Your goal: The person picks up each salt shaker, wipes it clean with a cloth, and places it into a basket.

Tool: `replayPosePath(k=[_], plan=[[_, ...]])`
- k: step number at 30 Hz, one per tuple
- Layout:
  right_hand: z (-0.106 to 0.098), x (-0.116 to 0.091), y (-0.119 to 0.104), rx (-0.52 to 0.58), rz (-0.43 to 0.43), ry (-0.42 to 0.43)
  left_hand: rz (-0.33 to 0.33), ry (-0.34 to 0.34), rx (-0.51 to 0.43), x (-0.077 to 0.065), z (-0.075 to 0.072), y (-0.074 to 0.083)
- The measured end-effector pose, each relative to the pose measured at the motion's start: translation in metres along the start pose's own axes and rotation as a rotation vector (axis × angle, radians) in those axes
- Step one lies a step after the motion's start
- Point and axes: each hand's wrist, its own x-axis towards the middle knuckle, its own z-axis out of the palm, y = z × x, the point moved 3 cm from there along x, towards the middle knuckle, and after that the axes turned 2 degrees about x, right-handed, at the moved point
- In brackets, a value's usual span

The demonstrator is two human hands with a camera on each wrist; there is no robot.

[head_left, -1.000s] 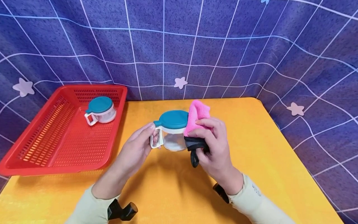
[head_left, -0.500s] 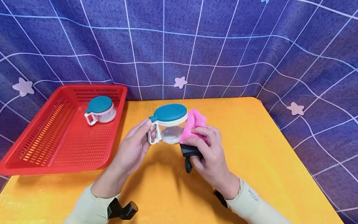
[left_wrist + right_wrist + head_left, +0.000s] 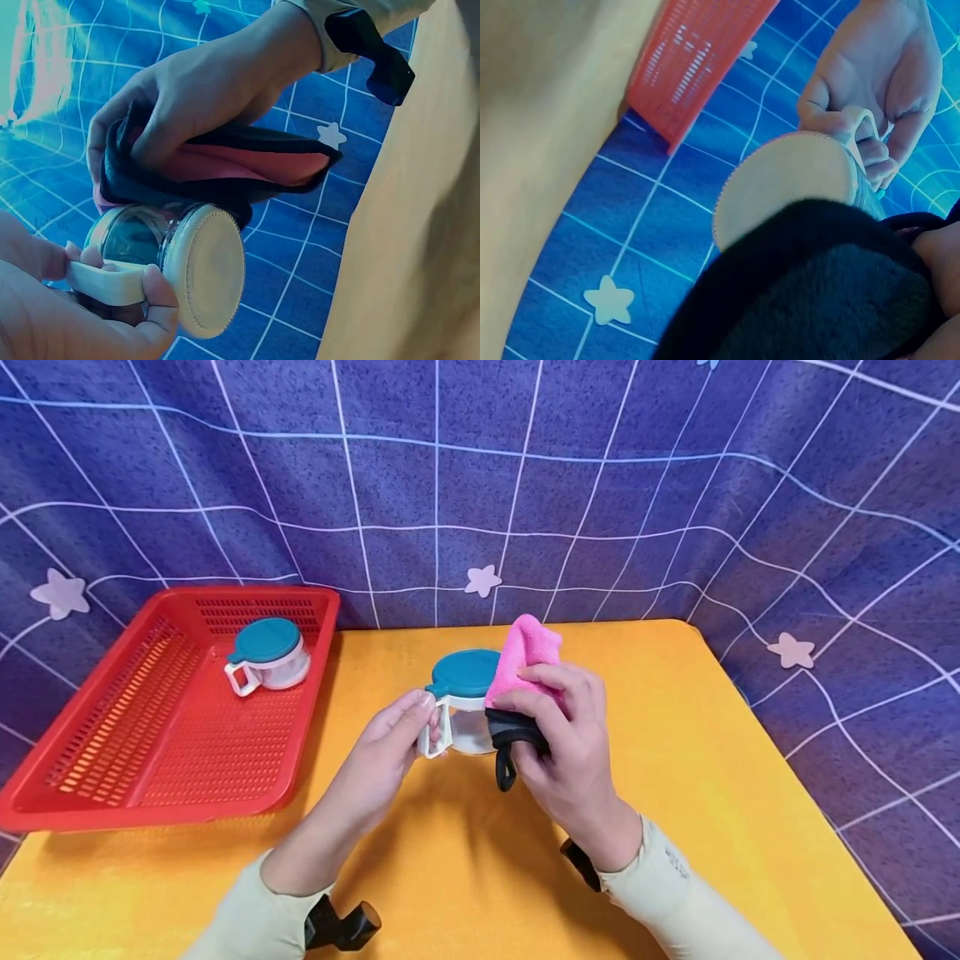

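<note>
A clear jar (image 3: 469, 732) with a teal lid (image 3: 463, 674) and white handle is held up over the table. My left hand (image 3: 390, 739) grips its handle (image 3: 112, 283), fingers curled through the loop. My right hand (image 3: 568, 739) pinches a pink cloth (image 3: 525, 656) with a dark trim and a black hanging loop (image 3: 506, 768). The cloth lies against the jar's right side and covers part of the lid and wall. In the left wrist view some of the right hand's fingers are inside the cloth's dark-edged opening. The jar's round base (image 3: 784, 184) shows in the right wrist view.
At the left stands a red perforated basket (image 3: 300, 760). Inside it, near the back right corner, sits a similar jar (image 3: 285, 670) with a teal lid. A blue gridded curtain (image 3: 480, 485) hangs behind the yellow table (image 3: 712, 760).
Both hands moved: the jar rose and shifted left, then came back lower and right. The cloth stood beside the jar half a second ago and now overlaps its right side from higher up.
</note>
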Motion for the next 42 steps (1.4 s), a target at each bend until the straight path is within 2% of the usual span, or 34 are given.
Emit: replayPosePath(k=[5, 10, 15, 18, 25, 31, 35, 42], plan=[[0.006, -0.004, -0.002, -0.056, -0.031, -0.016, -0.009, 0.016, 0.002, 0.0, -0.001, 0.0], [0.013, -0.02, -0.002, -0.092, -0.068, -0.061, -0.03, 0.047, -0.038, 0.0, -0.006, 0.001], [0.017, -0.037, -0.002, -0.108, -0.084, -0.12, -0.018, 0.06, -0.053, 0.001, -0.01, 0.002], [0.017, -0.041, -0.001, -0.107, -0.079, -0.127, -0.002, 0.058, -0.045, 0.001, -0.011, 0.003], [0.012, -0.029, 0.002, -0.106, -0.059, -0.103, 0.018, 0.011, 0.032, 0.002, -0.006, 0.003], [0.008, -0.01, 0.0, -0.107, -0.114, -0.074, 0.013, -0.035, 0.076, 0.002, -0.003, 0.0], [0.008, -0.004, -0.003, -0.128, -0.149, -0.062, 0.023, -0.067, 0.084, 0.003, -0.001, 0.0], [0.013, -0.016, -0.006, -0.186, -0.216, -0.111, 0.024, -0.028, 0.062, 0.005, -0.001, 0.004]])
